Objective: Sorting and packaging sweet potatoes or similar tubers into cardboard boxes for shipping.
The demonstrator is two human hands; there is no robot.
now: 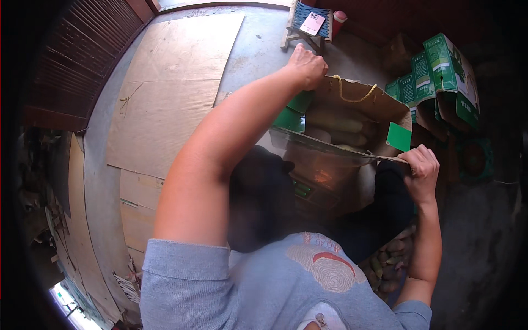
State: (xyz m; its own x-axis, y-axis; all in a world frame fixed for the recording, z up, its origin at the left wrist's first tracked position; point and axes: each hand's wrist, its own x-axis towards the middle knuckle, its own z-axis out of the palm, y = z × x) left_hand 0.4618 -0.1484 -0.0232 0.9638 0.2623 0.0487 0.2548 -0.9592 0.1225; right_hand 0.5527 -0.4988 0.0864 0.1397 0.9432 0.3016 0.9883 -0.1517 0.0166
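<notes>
Both my hands are on an open cardboard box (393, 105) in front of me, brown inside with green patches and a yellow rope handle (356, 100). My left hand (307, 67) is closed on its far left corner. At the near right corner, my right hand (421, 168) grips the rim. Several long, pale vegetables (335, 122) lie inside, their kind too dim to tell. Just below the near side of the box, a device with lit green digits (302, 190) shows between my dark-clad legs.
Several green printed cartons (432, 71) stand at the far right. A pink phone (313, 23) lies on a folding stool (300, 12) at the back, beside a red cup (339, 19). Flattened cardboard (165, 93) covers floor at left. Several root-like vegetables (391, 261) lie by my right arm.
</notes>
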